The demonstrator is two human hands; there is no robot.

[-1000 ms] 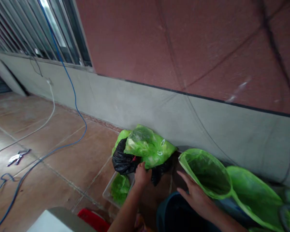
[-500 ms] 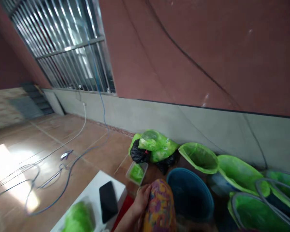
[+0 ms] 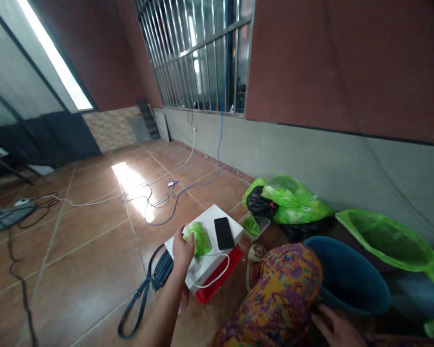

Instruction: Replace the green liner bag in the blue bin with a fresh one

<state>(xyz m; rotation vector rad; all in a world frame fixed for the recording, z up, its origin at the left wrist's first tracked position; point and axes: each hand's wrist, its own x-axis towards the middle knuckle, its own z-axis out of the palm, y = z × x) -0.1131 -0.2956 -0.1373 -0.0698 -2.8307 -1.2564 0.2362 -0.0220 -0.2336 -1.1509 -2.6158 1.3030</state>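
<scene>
Head view: light green bundle, best held through its whole thickness

Most of the lower scene is taken up by the tiled floor [image 3: 94,246], on which the other things are stood. At the right, the blue tub [image 3: 342,255] is seen, with a knee in patterned cloth [image 3: 282,284] just beside it. Near this tub, partly covered by the knee, the right hand [image 3: 335,324] is held low, with its fingers a little bent. No thing is seen in it, but its inner side is not shown, so it cannot be told whether something is held.

Next in size, the white box [image 3: 210,214] is placed above a red object [image 3: 217,284]. On top of this box the green bundle [image 3: 200,240] is laid, made, as it seems, of thin plastic film. Its left edge is touched by the left hand [image 3: 183,249], whose thumb and fingers are narrowly curved there; whether it is firmly pinched cannot be told.

Little weight is to be expected from the bundle. It is judged to be soft, somewhat slippery and not easily damaged. It should be grasped across the middle, so that loose layers are kept together.

Beside it the phone [image 3: 224,233] is laid flat, and a thin white cable [image 3: 229,260] is looped over the box's front.
</scene>
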